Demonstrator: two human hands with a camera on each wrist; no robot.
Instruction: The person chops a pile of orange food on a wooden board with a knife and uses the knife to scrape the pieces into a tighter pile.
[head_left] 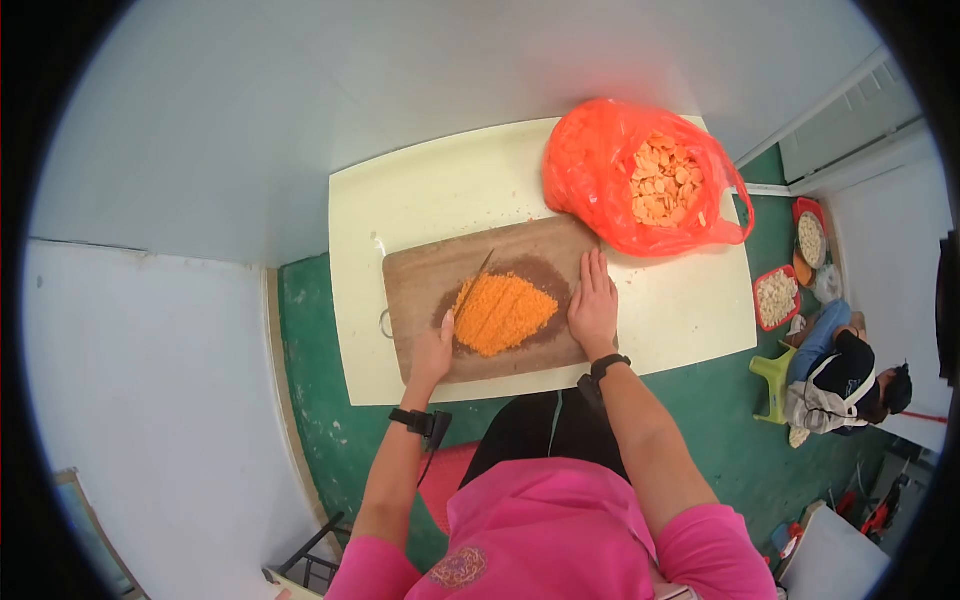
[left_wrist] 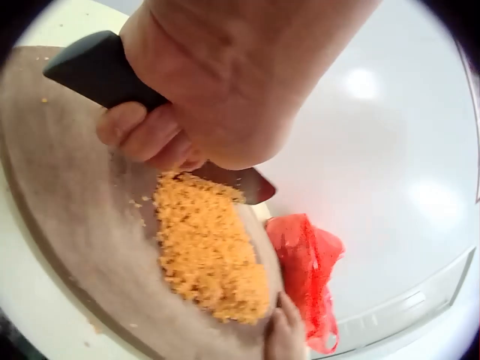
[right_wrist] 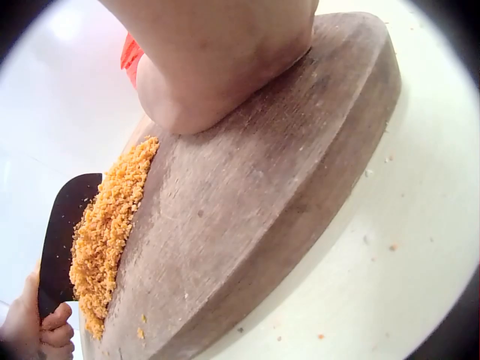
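Observation:
My left hand [head_left: 432, 352] grips the black handle of a kitchen knife [left_wrist: 97, 71], its fingers curled round it. The dark, broad blade [right_wrist: 58, 240] stands on edge against the left side of a heap of finely chopped orange food [head_left: 512, 318], which looks like carrot. That heap lies in the middle of a thick wooden cutting board [head_left: 415, 275], over a damp, darker patch. At the board's right edge, my right hand [head_left: 595, 308] rests with its fingers straight and pointing away from me. In the right wrist view its fingers are hidden behind the wrist.
A red plastic bag [head_left: 590, 180] full of orange slices [head_left: 662, 185] stands open at the table's back right. The pale table [head_left: 680, 310] meets a grey wall behind. On the floor to the right, a person [head_left: 845, 365] sits near a green stool [head_left: 772, 380] and red baskets [head_left: 777, 298].

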